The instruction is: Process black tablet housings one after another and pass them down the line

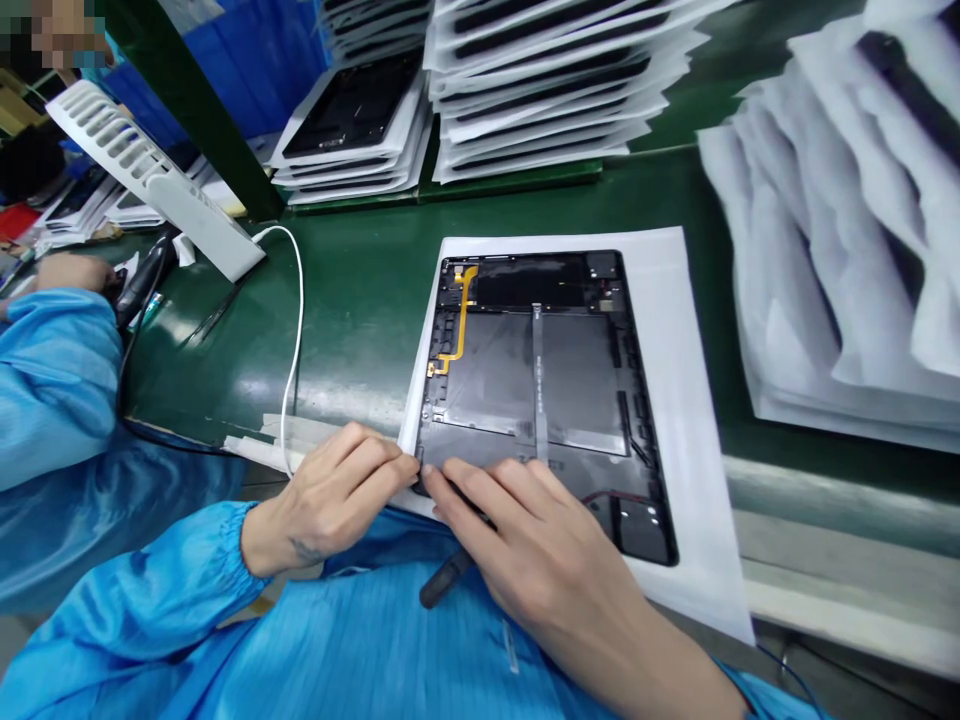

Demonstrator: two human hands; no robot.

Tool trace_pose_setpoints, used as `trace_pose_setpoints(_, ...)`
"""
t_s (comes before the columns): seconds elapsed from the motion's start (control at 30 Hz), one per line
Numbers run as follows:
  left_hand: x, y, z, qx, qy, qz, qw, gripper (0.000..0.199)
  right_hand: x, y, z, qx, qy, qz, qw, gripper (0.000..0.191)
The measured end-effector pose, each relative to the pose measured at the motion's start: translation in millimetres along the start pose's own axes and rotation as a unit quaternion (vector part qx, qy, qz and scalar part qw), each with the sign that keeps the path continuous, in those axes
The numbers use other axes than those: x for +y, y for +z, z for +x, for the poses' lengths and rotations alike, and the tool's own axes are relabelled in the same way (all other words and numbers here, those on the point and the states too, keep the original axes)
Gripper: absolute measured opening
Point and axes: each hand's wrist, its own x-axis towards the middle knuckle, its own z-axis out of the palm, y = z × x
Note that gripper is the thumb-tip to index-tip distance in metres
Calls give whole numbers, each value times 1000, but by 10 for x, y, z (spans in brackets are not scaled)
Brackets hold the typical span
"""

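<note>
An opened tablet housing (pixel 495 380) lies on a white sheet (pixel 697 420), its inside facing up. Along its left side runs an orange flex cable (pixel 462 320), and a grey ribbon cable (pixel 538 385) crosses the middle. My left hand (pixel 334 495) is closed, fingertips pressed together at the housing's near left corner; whatever they pinch is too small to make out. Just beside it, my right hand (pixel 525 530) is closed around a black-handled tool (pixel 444 582), with fingertips over the near edge. The handle sticks out below the palm; the tool's tip is hidden.
Stacks of dark panels between white sheets (pixel 547 110) stand at the back, another sheet pile (pixel 847 280) at the right. A white fan-like device (pixel 161 180) with a white cable (pixel 301 300) stands left. A co-worker's blue sleeve (pixel 56 370) is at the far left of the green bench (pixel 352 290).
</note>
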Motion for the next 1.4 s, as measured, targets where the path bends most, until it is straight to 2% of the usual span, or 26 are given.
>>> trace_pose_setpoints(0.17,5,-11,-110,36,-21,9,999,23,6,23,-26,-21,-20,-20,999,29)
trace_pose_setpoints(0.3,11,-8,-168,17,10,20,1000,31,22,40,-32,-23,-27,-18,999,26)
trace_pose_setpoints(0.47,16,-18,-139,10,58,68,996,29,14,53,-13,-13,-35,-21,999,27)
trace_pose_setpoints(0.6,72,-90,-49,-12,92,120,988,27,32,-68,16,-6,22,60,998,38)
trace_pose_setpoints(0.7,101,-138,-6,-46,99,140,984,28,104,-233,42,-58,93,111,988,57)
trace_pose_setpoints(0.8,58,-118,-18,-43,84,102,990,28,192,-364,71,-127,106,108,980,73)
trace_pose_setpoints(0.83,28,-98,-27,-34,65,77,994,27,212,-390,85,-144,94,109,979,71)
trace_pose_setpoints(0.9,-42,-49,-36,-6,10,30,999,26,225,-417,122,-163,64,102,979,56)
trace_pose_setpoints(0.97,-112,-6,-28,14,-39,1,999,26,203,-420,167,-163,45,72,983,43)
trace_pose_setpoints(1.0,-144,12,-19,13,-52,-10,999,26,184,-416,186,-160,41,52,985,44)
trace_pose_setpoints(1.13,-233,68,16,-35,-34,-69,996,38,124,-388,205,-169,36,-13,985,50)
trace_pose_setpoints(1.23,-243,98,21,-61,-35,-105,992,50,119,-358,145,-164,26,-40,985,37)
trace_pose_setpoints(1.4,-212,106,18,-50,-50,-124,990,54,123,-279,58,-108,32,-70,991,37)
